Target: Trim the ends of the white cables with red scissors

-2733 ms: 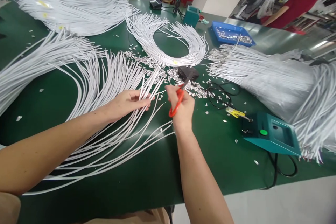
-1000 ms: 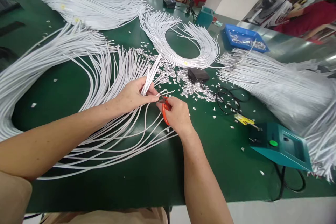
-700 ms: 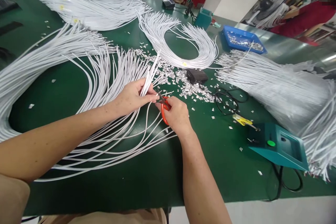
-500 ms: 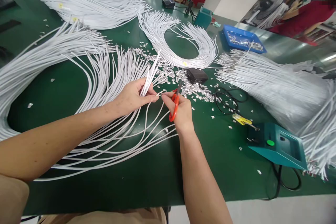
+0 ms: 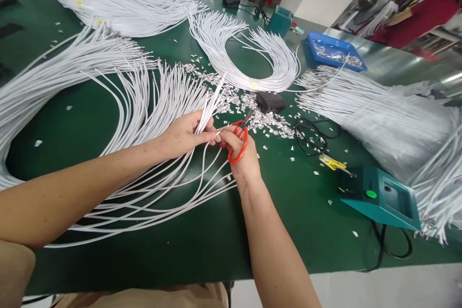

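Mid-frame, the left hand (image 5: 189, 131) pinches slender white wires (image 5: 210, 110); the right hand (image 5: 247, 161) holds loop-handled scissors (image 5: 246, 142), flaky silver scraps (image 5: 269, 121) beyond.

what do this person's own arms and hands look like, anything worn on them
The left hand and right hand wear no gloves, and no watch or bracelet shows. A plain beige sleeve shows near the left elbow; no right sleeve is in view.

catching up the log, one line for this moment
left hand: holds white cables; right hand: holds red-handled scissors; silver bits: strewn beyond hands
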Demonstrator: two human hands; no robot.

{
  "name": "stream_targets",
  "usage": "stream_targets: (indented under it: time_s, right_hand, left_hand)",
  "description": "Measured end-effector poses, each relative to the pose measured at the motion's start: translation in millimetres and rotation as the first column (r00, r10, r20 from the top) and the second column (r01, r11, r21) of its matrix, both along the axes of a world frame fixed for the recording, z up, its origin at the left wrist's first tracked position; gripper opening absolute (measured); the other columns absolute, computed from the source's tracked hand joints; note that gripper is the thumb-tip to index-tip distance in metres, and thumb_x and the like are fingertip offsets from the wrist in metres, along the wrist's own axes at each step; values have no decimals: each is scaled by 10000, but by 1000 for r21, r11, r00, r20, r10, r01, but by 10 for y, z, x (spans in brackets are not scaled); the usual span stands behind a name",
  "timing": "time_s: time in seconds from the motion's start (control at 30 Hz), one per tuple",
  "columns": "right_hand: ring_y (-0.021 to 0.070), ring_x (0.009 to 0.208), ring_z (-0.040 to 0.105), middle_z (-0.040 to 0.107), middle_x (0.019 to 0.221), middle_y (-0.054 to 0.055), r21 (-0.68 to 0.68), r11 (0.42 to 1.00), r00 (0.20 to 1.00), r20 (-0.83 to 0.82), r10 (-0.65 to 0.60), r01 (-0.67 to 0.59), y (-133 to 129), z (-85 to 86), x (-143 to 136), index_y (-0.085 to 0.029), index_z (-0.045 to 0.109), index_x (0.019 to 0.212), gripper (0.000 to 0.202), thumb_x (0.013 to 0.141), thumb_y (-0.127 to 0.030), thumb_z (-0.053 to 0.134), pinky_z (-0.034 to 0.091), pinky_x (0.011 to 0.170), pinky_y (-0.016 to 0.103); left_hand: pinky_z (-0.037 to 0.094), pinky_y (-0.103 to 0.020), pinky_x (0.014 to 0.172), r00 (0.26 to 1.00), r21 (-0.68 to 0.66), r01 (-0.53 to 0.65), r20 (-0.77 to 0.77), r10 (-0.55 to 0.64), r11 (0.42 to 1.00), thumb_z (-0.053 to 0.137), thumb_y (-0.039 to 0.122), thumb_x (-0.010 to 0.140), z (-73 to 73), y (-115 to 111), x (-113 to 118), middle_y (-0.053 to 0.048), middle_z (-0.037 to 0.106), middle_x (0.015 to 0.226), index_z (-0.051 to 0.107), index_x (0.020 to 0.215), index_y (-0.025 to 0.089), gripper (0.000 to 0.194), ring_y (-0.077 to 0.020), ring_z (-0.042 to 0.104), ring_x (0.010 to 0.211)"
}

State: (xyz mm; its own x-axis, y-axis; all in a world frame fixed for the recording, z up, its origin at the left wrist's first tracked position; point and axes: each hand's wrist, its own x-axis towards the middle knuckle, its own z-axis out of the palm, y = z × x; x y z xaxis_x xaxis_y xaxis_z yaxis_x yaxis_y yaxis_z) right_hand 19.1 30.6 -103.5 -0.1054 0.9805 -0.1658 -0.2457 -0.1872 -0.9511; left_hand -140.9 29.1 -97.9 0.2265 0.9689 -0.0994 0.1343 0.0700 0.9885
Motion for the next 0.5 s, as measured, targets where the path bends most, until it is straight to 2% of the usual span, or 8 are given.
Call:
stream_targets:
  time_s: [0.13, 0.23, 0.3, 0.4, 0.5]
  right_hand:
    - [107, 589, 432, 527, 594, -33, -55, 998, 1000, -13, 21, -21, 5, -32, -9, -182, 613, 638, 121, 643, -289, 670, 371, 608, 266]
    - [102, 561, 418, 499, 558, -44, -50, 997, 991, 120, -59, 65, 22, -27, 32, -175, 630, 650, 162, 654, -325, 690, 352, 582, 262]
    - [99, 555, 407, 479, 543, -51, 13, 987, 960, 234, -157, 159, 39, -8, 85, -170, 636, 644, 211, 678, -369, 701, 345, 578, 261]
    - [112, 630, 474, 572, 655, -29, 176, 947, 904, 293, -312, 270, 59, 29, 161, -169, 672, 723, 234, 708, -401, 701, 396, 646, 266]
    - [138, 741, 555, 642, 778, 4, 235, 935, 908, 264, -326, 267, 52, 64, 181, -171, 696, 773, 234, 737, -402, 678, 432, 741, 280]
  left_hand:
    - [458, -300, 734, 965, -114, 164, 224, -136, 980, 666, 278, 816, 26, -14, 1, 0, 680, 769, 457, 839, 187, 230, -128, 627, 716]
    - [438, -277, 691, 935, -145, 260, 283, -212, 955, 658, 269, 834, 52, -20, -3, 3, 674, 736, 423, 800, 189, 251, -108, 605, 673]
    - [440, -270, 672, 948, -167, 231, 260, -183, 959, 682, 274, 821, 55, -15, -6, -9, 689, 745, 432, 810, 188, 264, -119, 630, 686]
    - [469, -271, 671, 972, -193, 163, 199, -124, 968, 726, 306, 788, 47, -3, -1, -42, 723, 825, 482, 858, 184, 282, -158, 678, 766]
    - [524, -304, 752, 987, -184, 129, 117, -109, 974, 691, 411, 811, 38, -3, 19, -83, 718, 1022, 596, 937, 173, 286, -203, 676, 957]
